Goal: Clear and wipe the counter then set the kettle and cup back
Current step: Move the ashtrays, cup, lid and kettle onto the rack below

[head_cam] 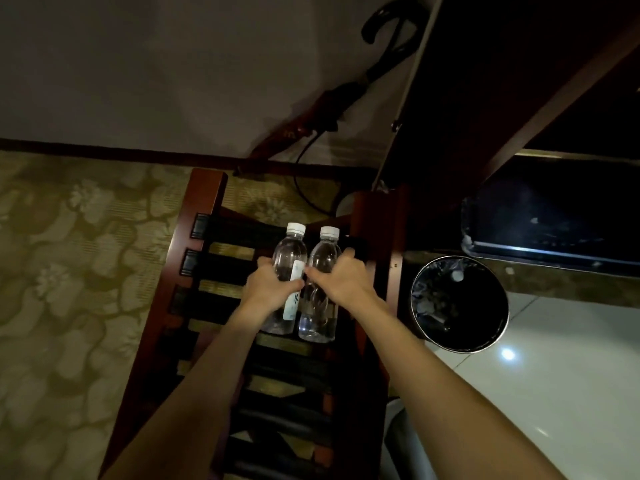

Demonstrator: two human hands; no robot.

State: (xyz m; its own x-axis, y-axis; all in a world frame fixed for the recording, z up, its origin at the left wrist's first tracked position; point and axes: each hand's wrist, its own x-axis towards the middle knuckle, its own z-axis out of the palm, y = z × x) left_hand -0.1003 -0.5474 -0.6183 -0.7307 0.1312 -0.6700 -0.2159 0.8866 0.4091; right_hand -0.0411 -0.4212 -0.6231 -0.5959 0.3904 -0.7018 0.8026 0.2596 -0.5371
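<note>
- A dim room is seen from above: a pale wall (138,64) at the top, and a carpet (69,271) patterned with large leafy flower shapes spread across the left.
- Glossy pale floor tiles (554,375) are laid at the lower right, a spot of light reflected in them.
- A reddish wooden luggage rack (162,306) is stretched with dark straps between its two side rails.
- A round waste bin (460,303), lined with a black bag, is set just beside the rack's right rail.
- A dark folded umbrella (346,98) is leaned against the wall.
- Two clear plastic bottles with white caps are stood touching on the straps near the right rail.
- The left bottle (289,258) is gripped by the left hand (268,289), fingers curled round it.
- The right bottle (320,299) is clasped likewise by the right hand (341,278).
</note>
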